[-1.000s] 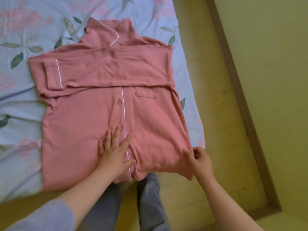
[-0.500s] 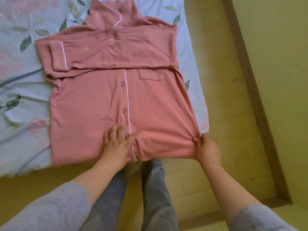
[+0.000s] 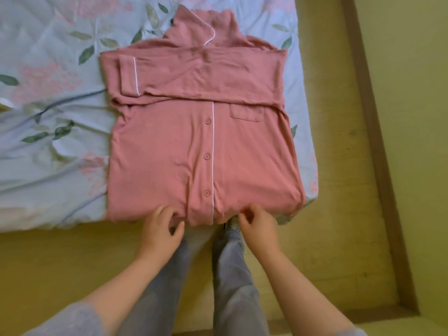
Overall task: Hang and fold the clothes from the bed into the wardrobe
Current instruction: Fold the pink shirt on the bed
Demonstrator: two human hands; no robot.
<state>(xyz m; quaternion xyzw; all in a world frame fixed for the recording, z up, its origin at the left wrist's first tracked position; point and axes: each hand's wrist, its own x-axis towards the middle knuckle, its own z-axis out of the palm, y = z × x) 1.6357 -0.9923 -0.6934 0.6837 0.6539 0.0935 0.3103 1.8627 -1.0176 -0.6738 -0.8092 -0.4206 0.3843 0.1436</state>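
Observation:
A pink pyjama shirt [image 3: 169, 151] with white piping and buttons lies flat on the bed [image 3: 48, 112], front up, collar at the far end. Both sleeves are folded across the chest. My left hand [image 3: 161, 229] pinches the bottom hem just left of the button placket. At the hem to the right of the placket, my right hand [image 3: 258, 226] has its fingers curled on the cloth. The shirt's hem lies along the bed's near edge.
The bed carries a pale blue floral sheet, rumpled at the left. Yellow-green floor [image 3: 339, 214] runs along the right and the near side, bounded by a brown skirting [image 3: 378, 141] and a wall. My grey-trousered legs [image 3: 225, 275] stand against the bed.
My left hand has lifted off the shirt front and dropped to the hem. My right hand has moved left from the shirt's right corner to the hem near the placket.

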